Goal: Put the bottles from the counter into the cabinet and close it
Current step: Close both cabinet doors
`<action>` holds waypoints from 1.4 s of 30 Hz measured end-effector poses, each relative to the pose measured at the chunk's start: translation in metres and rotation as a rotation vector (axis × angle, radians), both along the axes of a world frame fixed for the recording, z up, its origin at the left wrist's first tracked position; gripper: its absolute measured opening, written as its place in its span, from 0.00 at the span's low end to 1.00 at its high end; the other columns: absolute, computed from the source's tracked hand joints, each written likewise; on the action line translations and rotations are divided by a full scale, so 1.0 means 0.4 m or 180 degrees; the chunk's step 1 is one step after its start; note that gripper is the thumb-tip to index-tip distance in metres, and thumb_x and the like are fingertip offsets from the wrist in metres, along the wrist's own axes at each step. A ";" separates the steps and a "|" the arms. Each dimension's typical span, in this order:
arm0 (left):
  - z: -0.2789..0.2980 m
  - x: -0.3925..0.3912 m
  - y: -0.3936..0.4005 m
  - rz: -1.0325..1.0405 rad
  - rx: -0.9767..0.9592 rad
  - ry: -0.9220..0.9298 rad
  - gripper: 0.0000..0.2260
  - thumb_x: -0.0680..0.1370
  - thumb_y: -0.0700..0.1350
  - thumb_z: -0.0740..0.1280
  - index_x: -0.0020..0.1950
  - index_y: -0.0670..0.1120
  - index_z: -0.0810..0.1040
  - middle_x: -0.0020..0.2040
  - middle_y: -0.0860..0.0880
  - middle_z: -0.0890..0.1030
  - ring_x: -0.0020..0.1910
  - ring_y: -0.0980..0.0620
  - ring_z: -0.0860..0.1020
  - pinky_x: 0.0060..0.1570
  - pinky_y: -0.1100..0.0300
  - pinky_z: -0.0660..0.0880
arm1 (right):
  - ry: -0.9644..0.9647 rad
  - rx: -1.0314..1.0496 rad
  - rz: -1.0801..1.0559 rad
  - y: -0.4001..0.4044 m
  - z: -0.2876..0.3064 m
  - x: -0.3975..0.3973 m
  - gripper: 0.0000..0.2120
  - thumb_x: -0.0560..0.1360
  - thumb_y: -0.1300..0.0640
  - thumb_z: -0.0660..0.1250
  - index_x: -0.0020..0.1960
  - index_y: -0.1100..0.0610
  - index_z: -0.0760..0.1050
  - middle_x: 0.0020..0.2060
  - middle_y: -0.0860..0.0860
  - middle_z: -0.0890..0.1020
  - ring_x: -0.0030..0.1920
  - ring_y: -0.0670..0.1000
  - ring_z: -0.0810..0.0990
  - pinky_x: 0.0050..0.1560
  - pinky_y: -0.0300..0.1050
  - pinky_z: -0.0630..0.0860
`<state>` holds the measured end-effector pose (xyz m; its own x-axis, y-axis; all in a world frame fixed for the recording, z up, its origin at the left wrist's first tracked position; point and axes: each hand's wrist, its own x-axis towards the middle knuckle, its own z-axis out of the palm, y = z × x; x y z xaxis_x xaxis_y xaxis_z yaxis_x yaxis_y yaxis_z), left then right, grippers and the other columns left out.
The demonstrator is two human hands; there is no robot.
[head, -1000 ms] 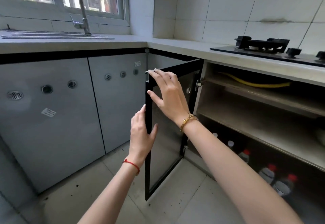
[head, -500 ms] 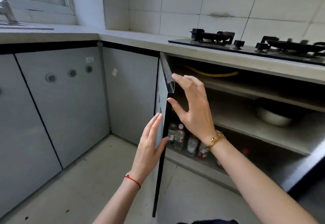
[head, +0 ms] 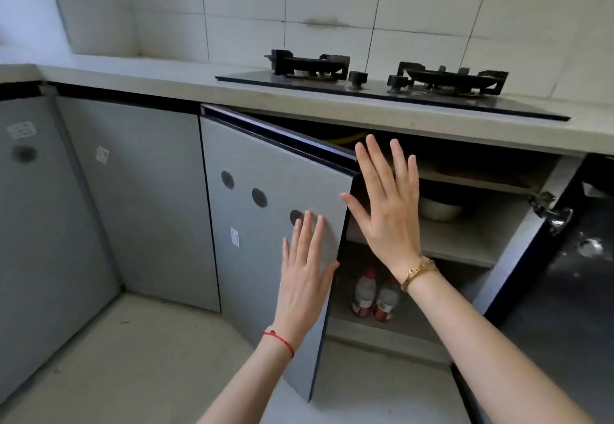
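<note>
The grey left cabinet door (head: 262, 240) under the stove stands partly open, angled toward the cabinet. My left hand (head: 304, 277) lies flat against its outer face near the free edge, fingers spread. My right hand (head: 388, 210) is open just past the door's edge, fingers apart and holding nothing, in front of the cabinet opening. Two clear bottles with red caps and red labels (head: 373, 295) stand on the cabinet floor behind the door edge. Other bottles are hidden by the door.
A gas stove (head: 382, 74) sits on the grey counter (head: 166, 84). A pale bowl (head: 438, 207) rests on the middle shelf. The right cabinet door (head: 578, 274) hangs wide open at the right. Closed grey cabinets run to the left.
The left door has swung from wide open toward the cabinet. My left hand moved from its edge onto its outer face. My right hand let go of the top edge and opened.
</note>
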<state>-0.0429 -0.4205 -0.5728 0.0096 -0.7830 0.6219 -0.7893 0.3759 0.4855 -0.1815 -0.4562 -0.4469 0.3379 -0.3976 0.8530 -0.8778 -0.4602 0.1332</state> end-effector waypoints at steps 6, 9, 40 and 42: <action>0.000 -0.064 -0.161 -0.0015 0.0315 -0.0391 0.31 0.83 0.52 0.54 0.78 0.57 0.36 0.79 0.55 0.34 0.78 0.51 0.34 0.77 0.40 0.45 | 0.0227 0.0313 -0.0660 -0.179 -0.004 -0.104 0.34 0.80 0.42 0.57 0.79 0.52 0.46 0.79 0.51 0.50 0.79 0.57 0.46 0.76 0.64 0.49; 0.003 -0.087 -0.234 0.0097 0.0414 -0.0522 0.30 0.83 0.52 0.54 0.78 0.56 0.37 0.79 0.53 0.33 0.78 0.49 0.33 0.76 0.38 0.45 | 0.0362 0.0356 -0.0838 -0.249 0.002 -0.127 0.35 0.80 0.41 0.57 0.79 0.52 0.44 0.79 0.51 0.49 0.79 0.58 0.45 0.75 0.66 0.49; 0.117 -0.213 -0.118 -0.0426 0.0004 -0.0333 0.25 0.82 0.46 0.58 0.78 0.50 0.57 0.80 0.49 0.52 0.80 0.47 0.49 0.75 0.37 0.50 | -0.0676 0.0530 -0.1234 0.105 -0.061 -0.295 0.35 0.79 0.40 0.58 0.79 0.53 0.49 0.79 0.51 0.51 0.79 0.55 0.46 0.76 0.63 0.51; 0.143 -0.264 -0.074 -0.0728 -0.0174 -0.0294 0.25 0.81 0.45 0.59 0.78 0.50 0.57 0.80 0.50 0.53 0.80 0.49 0.48 0.76 0.39 0.50 | -0.0750 0.0528 -0.1322 0.180 -0.078 -0.334 0.34 0.80 0.41 0.59 0.78 0.54 0.50 0.79 0.51 0.53 0.79 0.54 0.48 0.76 0.62 0.53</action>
<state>-0.1485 -0.4500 -0.5156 -0.2228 -0.7235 0.6534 -0.7208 0.5735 0.3892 -0.3152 -0.3842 -0.4779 -0.0718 -0.5944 0.8010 -0.9887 -0.0638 -0.1360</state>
